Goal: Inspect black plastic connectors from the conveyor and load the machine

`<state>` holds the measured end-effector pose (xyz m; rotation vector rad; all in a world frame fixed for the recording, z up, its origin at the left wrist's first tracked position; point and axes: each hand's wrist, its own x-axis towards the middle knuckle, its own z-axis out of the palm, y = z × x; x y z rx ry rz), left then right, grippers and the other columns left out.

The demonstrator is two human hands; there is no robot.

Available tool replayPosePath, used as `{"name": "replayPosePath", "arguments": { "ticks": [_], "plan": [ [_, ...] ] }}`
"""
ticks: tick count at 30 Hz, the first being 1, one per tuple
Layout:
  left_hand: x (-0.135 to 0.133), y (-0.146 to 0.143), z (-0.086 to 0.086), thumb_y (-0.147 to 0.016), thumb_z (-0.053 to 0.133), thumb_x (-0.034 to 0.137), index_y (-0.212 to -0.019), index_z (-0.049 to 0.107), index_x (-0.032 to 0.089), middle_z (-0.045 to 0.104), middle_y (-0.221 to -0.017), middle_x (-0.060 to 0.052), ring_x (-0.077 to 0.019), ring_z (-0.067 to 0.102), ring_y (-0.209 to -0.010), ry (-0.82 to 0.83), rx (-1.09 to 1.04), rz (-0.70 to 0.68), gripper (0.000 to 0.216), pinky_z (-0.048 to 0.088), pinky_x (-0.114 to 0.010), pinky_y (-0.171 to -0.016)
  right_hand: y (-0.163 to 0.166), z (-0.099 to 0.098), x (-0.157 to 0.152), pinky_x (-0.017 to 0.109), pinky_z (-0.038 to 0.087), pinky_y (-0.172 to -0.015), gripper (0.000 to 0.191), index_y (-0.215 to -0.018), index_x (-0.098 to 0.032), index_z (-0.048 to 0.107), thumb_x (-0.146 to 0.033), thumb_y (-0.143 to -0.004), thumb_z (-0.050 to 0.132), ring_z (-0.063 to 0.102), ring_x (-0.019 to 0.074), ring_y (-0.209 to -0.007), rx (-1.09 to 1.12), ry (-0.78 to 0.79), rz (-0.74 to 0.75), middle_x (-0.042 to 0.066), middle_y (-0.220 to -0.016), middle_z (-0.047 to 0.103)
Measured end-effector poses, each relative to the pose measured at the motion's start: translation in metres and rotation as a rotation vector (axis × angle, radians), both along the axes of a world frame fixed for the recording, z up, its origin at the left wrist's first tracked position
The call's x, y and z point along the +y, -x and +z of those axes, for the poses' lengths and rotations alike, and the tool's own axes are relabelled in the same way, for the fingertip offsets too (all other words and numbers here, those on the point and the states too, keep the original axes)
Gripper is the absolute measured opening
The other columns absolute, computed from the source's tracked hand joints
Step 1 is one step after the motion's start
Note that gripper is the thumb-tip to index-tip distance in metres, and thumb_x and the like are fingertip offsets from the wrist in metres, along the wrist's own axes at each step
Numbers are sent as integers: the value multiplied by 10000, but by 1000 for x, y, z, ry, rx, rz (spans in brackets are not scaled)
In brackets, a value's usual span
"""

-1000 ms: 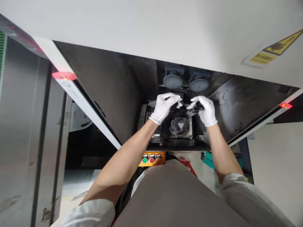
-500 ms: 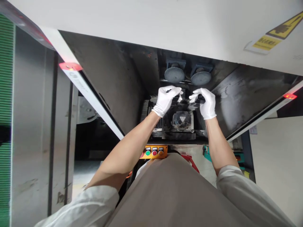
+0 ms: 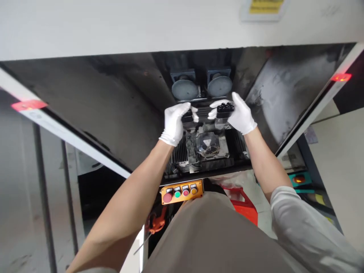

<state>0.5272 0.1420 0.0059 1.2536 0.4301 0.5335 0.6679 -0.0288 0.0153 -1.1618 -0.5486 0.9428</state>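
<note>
Black knobbed part [image 3: 225, 110]: clamped in your right hand [image 3: 241, 117], just above the fan block [image 3: 209, 145], below two round pads [image 3: 184, 89]. Your left hand [image 3: 174, 125] pinches a smaller dark piece [image 3: 187, 116]. Likely mid-handling; cramped bay calls for steady grips.

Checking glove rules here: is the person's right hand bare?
No, the right hand wears a white glove and grips a small black part.

Tight pocket: round discs [image 3: 185, 89] above, fan block [image 3: 209, 145] below, dark walls [image 3: 113, 113] alongside.
</note>
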Motion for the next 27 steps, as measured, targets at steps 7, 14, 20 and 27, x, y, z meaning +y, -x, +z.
{"name": "replayPosePath", "arguments": {
  "ticks": [7, 14, 20, 27],
  "plan": [
    [-1, -1, -5, -862, 672, 438, -733, 763, 139, 706, -619, -45, -169, 669, -549, -65, -30, 33, 338, 561, -272, -558, -11, 11, 13, 342, 582, -980, 464, -700, -151, 785, -547, -929, 712, 753, 187, -800, -387, -153, 171, 54, -750, 785],
    [0, -1, -5, -956, 605, 506, -768, 723, 172, 705, -675, -51, -224, 717, -621, -146, 12, 62, 401, 628, -362, -625, -11, -8, 21, 332, 656, -736, 387, -709, -128, 732, -463, -895, 784, 759, 215, -660, -140, -270, 224, 37, -657, 722],
    [0, -1, 1, -952, 558, 421, -821, 718, 143, 760, -761, -85, -209, 718, -605, -130, 23, 68, 346, 598, -317, -485, -10, -11, 19, 410, 675, -688, 676, -815, -108, 750, -763, -914, 618, 761, 259, -673, -21, -158, 190, 112, -727, 766],
    [1, -1, 2, -995, 527, 405, -915, 699, 110, 734, -803, -85, -229, 750, -673, -119, -17, 41, 350, 613, -334, -574, 7, -14, 22, 367, 569, -530, 500, -813, -175, 710, -628, -956, 554, 702, 247, -585, -291, -141, -128, 82, -681, 735]
  ]
}}
